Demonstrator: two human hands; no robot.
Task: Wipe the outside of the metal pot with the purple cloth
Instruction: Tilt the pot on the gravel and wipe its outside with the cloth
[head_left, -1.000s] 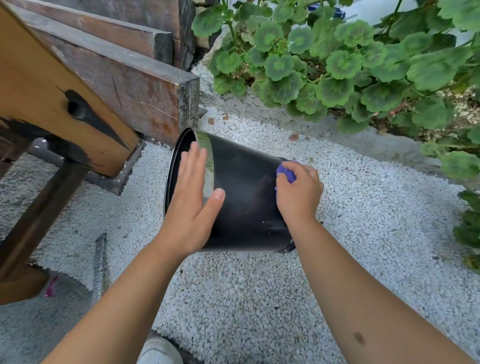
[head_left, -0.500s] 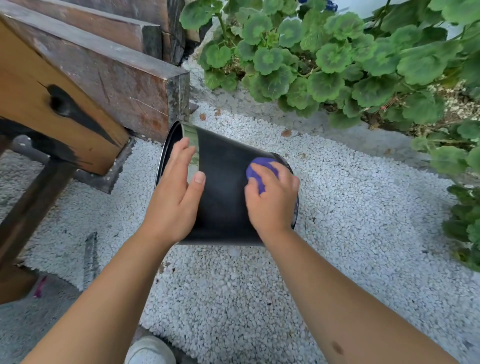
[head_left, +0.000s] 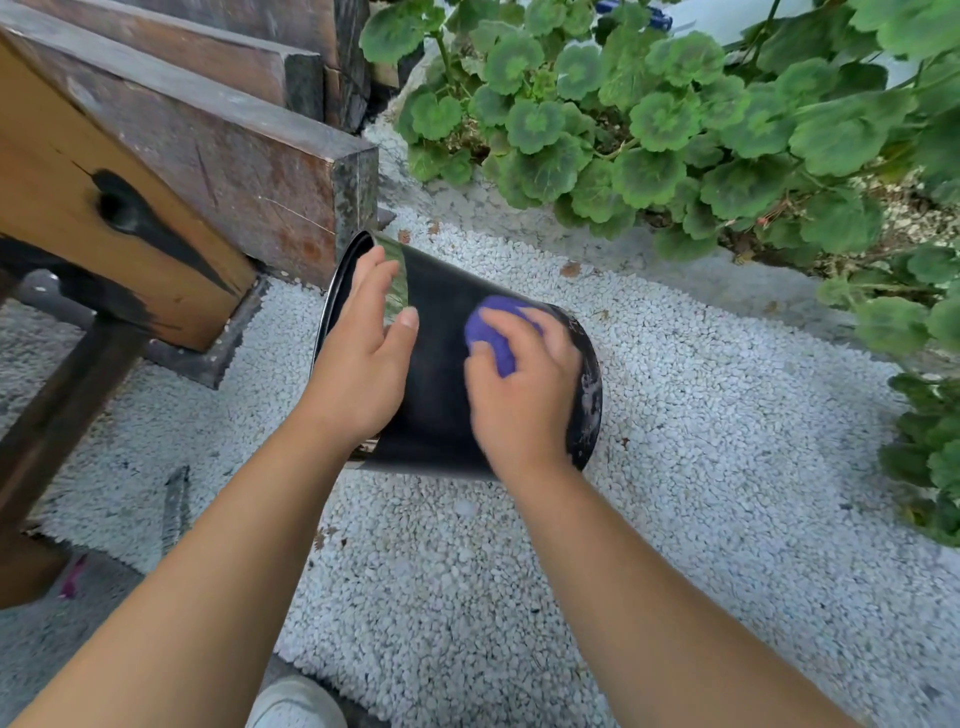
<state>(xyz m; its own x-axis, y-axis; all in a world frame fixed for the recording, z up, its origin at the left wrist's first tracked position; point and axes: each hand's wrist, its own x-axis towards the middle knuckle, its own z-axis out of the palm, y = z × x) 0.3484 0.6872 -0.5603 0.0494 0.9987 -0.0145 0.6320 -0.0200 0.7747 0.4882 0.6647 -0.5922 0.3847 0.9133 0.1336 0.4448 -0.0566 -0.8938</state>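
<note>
A black metal pot (head_left: 441, 364) lies on its side on white gravel, its open mouth toward the left and its scuffed base toward the right. My left hand (head_left: 363, 358) rests flat on the pot's wall near the shiny rim band, fingers spread, steadying it. My right hand (head_left: 524, 395) presses a bunched purple cloth (head_left: 493, 332) against the pot's upper side near the base. Most of the cloth is hidden under my fingers.
Heavy wooden beams (head_left: 218, 156) and a wooden bench leg (head_left: 62, 410) stand just left of the pot. Green leafy plants (head_left: 649, 114) fill the back and right edge. White gravel (head_left: 701, 467) covers the ground. A white shoe tip (head_left: 296, 701) shows at the bottom.
My right hand has slid the purple cloth leftward and toward me across the pot's side. My left hand stayed on the rim end, with the thumb shifted slightly.
</note>
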